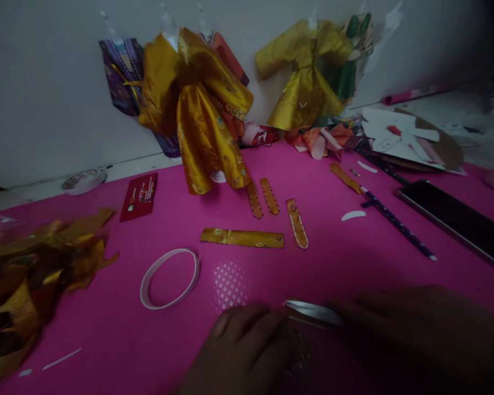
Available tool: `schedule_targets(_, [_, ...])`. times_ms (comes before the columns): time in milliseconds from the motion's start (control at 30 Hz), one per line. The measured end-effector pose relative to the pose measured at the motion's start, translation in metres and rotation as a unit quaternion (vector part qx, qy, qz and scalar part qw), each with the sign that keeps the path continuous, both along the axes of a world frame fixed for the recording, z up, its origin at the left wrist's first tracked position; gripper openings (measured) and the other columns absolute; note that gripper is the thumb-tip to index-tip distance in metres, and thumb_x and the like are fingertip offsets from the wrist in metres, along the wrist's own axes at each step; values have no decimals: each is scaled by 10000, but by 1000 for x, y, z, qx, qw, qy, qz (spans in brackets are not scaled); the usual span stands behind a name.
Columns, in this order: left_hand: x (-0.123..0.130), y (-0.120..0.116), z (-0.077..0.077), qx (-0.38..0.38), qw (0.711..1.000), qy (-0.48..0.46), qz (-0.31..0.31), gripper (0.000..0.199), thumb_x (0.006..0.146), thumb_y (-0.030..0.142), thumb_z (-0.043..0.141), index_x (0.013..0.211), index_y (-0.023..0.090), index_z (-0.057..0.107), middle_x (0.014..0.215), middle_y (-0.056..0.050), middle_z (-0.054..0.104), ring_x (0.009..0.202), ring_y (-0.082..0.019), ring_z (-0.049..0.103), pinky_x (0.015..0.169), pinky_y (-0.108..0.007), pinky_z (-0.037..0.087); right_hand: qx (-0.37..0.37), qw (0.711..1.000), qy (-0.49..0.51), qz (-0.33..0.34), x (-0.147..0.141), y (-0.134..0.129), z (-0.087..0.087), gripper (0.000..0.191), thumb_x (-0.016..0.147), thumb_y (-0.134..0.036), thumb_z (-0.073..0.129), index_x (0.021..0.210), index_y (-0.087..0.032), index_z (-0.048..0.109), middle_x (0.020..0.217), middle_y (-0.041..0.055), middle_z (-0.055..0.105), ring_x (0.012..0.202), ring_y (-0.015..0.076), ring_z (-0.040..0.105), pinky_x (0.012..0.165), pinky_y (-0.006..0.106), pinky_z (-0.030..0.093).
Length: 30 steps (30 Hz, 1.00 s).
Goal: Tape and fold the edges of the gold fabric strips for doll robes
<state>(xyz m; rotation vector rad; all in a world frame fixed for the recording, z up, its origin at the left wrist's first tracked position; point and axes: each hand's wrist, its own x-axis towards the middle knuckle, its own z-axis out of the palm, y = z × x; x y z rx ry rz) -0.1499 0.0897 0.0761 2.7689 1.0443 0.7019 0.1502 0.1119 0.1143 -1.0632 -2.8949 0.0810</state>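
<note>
My left hand point(242, 351) rests fingers-down on the pink mat point(333, 263) at the bottom middle, pressing on something dark that I cannot make out. My right hand point(420, 334) comes in from the bottom right and holds a slim silvery tool point(313, 311), perhaps scissors or a blade, whose tip points toward the left hand. Beyond the hands lie a long gold brocade strip point(242, 237) and three short gold strips point(297, 223). A white tape ring point(169, 277) lies left of them.
Small gold paper robes point(197, 104) and a yellow-green one point(307, 77) lean on the white wall. Gold fabric scraps point(33, 274) pile up at left. A red card point(139, 196), a dark patterned stick point(395, 222), a phone point(456, 219) and paper cutouts point(407, 137) lie around.
</note>
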Motion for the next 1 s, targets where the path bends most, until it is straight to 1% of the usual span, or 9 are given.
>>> schedule_targets(167, [1,2,2,6,1000,5,1,279,1030,423,460,1101,260,676,1243,8,689,1063,-219,553,896,-338,461,7,1000,-3,10,-3,2,4,630,664,-32,420,1246,-247,523,804,-24,722,557,187,676,467,325,426])
schedule_targets(267, [2,4,5,5,1000,-10,-2,336,1049,432,395,1111,258,675,1221,8,704,1061,-213,558,896,-330,460,-12,1000,-15,4,-3,0,3,641,636,-39,457,1236,-250,534,872,-7,737,562,186,674,470,321,414])
schedule_targets(400, [3,7,11,17,1000,-22,3,417,1073,420,303,1063,249,684,1195,37,720,1039,-196,555,868,-306,454,7,1000,0,1,0,-1,-2,673,611,-44,479,1245,-261,536,799,-33,719,547,182,667,470,314,409])
schedule_targets(467, [3,7,11,22,999,-27,5,422,1078,401,294,1051,244,685,1186,32,723,1029,-197,557,860,-309,461,14,1000,2,-3,0,-2,-4,678,615,-57,475,1257,-266,533,809,-30,720,554,193,674,474,324,427])
schedule_targets(600, [2,4,4,11,1000,-16,3,353,1065,396,358,1072,253,681,1242,20,700,1062,-212,557,895,-331,461,-15,1000,-9,-3,0,-1,-3,665,638,-55,483,1264,-269,540,897,-6,740,614,224,703,499,349,469])
schedule_targets(733, [1,1,-2,12,1000,1,2,276,1034,412,457,1104,262,678,1259,13,687,1074,-218,554,905,-343,461,-14,1000,-16,-7,-2,-1,-1,637,630,-52,497,1227,-261,573,838,-9,732,571,218,685,477,341,440])
schedule_targets(800, [1,3,2,16,1000,-11,3,307,1042,420,426,1104,260,681,1232,9,698,1055,-216,559,888,-340,472,-11,1000,-4,1,-1,-1,-1,652,614,-70,503,1235,-253,571,856,-4,737,581,212,688,486,334,440])
schedule_targets(867, [1,6,10,15,1000,-13,-4,352,1057,415,375,1085,249,685,1221,15,708,1039,-209,565,867,-325,479,-12,1000,1,5,-1,-2,-2,664,607,-84,510,1248,-250,561,847,-12,734,584,208,688,483,328,438])
schedule_targets(1000, [0,13,29,-1,999,37,-34,340,1060,399,384,1099,243,683,1241,41,715,1031,-192,589,849,-294,488,-20,999,-27,-9,-1,-2,-2,670,622,-71,525,1261,-272,552,853,-23,728,593,218,690,481,341,458])
